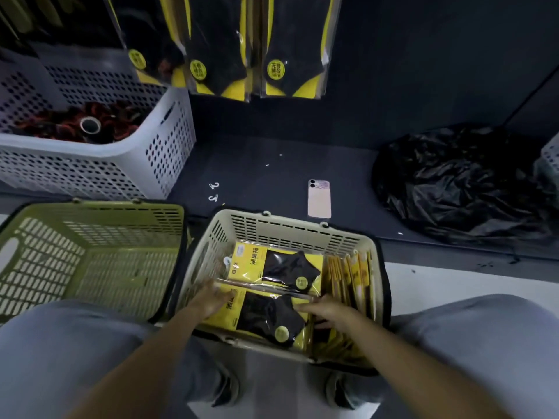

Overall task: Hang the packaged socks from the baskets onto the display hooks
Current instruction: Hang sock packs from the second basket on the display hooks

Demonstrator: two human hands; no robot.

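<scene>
Head: basket point(290, 220) of, seemingly, sock packs point(273, 267)

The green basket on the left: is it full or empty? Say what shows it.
Empty. The green basket shows only its bare slotted floor and walls; the cream basket beside it holds the sock packs.

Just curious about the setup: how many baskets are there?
4: white basket upper left, green basket lower left, cream basket centre, a fourth basket, partly seen, far right. Others may be hidden.
</scene>
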